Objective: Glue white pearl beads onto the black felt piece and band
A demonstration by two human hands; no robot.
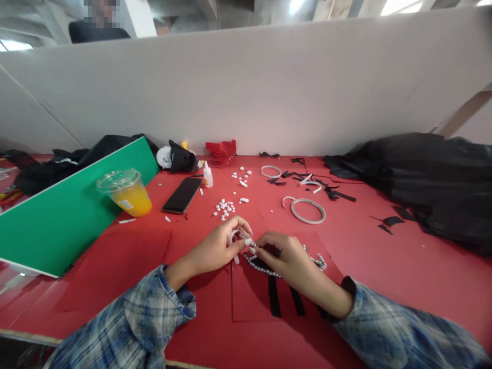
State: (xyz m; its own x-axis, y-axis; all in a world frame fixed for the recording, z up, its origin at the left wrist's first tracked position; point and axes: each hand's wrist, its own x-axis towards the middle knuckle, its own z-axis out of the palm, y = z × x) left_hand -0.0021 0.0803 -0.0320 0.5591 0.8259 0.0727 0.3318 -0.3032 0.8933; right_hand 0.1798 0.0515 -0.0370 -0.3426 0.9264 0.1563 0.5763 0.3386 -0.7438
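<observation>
- Head view: the left hand [217, 247] is closed in a fingertip grip, a curled white strip [232, 238] caught at its fingers; so narrow a thing probably calls for a pinch.
- The right hand [294, 260] meets it, its grip pinched apparently on one end of the silvery bead strand [265, 270]; the fingers hide the exact contact.
- That strand runs down to the tabletop [400, 277] and along a black piece [259, 263] partly beneath the right hand; the flat support likely steadies it.
- Loose white beads [224, 208] lie just beyond the hands, perhaps for easy reach; the small white bottle [208, 176] stands upright, likely against spills.
- The phone [182, 195] and drink cup [132, 195] sit leftward, seemingly out of the hands' way.
</observation>
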